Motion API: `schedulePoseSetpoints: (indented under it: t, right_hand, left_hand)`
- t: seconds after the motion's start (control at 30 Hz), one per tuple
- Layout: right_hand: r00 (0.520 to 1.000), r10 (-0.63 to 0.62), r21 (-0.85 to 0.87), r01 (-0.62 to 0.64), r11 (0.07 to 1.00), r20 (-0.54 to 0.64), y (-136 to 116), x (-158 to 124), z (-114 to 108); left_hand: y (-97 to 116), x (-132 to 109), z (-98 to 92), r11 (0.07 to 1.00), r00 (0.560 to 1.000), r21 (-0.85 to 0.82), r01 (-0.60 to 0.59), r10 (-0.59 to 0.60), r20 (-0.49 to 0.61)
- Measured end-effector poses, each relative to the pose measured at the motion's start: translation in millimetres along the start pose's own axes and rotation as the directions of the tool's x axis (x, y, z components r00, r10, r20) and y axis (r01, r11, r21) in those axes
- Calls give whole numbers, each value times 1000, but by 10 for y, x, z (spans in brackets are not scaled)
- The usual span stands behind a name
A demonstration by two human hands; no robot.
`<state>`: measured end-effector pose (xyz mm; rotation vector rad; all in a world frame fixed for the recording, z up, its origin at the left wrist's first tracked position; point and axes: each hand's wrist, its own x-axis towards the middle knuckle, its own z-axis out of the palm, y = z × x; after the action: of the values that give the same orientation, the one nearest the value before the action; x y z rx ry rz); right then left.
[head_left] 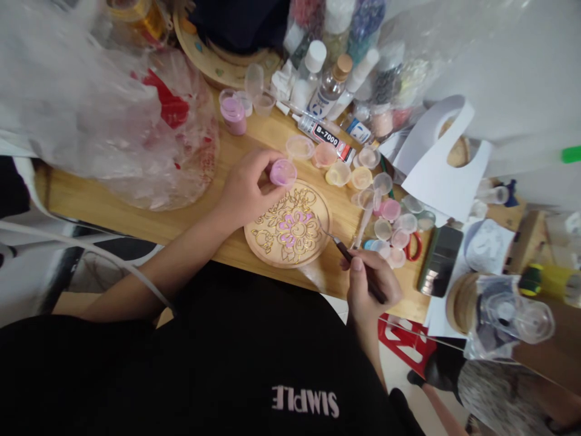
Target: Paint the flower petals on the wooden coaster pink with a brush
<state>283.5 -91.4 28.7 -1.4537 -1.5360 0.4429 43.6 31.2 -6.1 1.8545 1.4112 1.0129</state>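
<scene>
My left hand (252,191) grips a small clear cup of purple paint (284,173) at the upper edge of a round wooden board (254,242). Gold outlines of flowers and leaves cover the board. Several petals of its large central flower (297,229) are filled with light purple. In my right hand (370,281) is a thin tool with a dark handle (347,251) and a fine metal tip, held like a pen. That tip hovers at or near the board's right side; I cannot tell whether it touches.
Small cups of coloured paint (390,210) crowd the table right of the board, beside red-handled scissors (414,247) and a phone (439,260). Behind them lie a B-7000 glue tube (327,136) and bottles (333,85). A plastic bag (149,133) fills the left; a purple jar (233,115) stands nearby.
</scene>
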Motion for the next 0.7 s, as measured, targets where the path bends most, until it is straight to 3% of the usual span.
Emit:
schedulePoseSetpoints:
  t: [0.13,0.7]
  right_hand:
    - [990,127,109,-119,987,-61,25,9,30]
    - [990,140,94,-143,985,32,9,27,15]
  left_hand:
    - [5,0,-6,1000,1000,-4,-13,13,-5]
    - [1,-5,7,998,998,12,-56,57,-37]
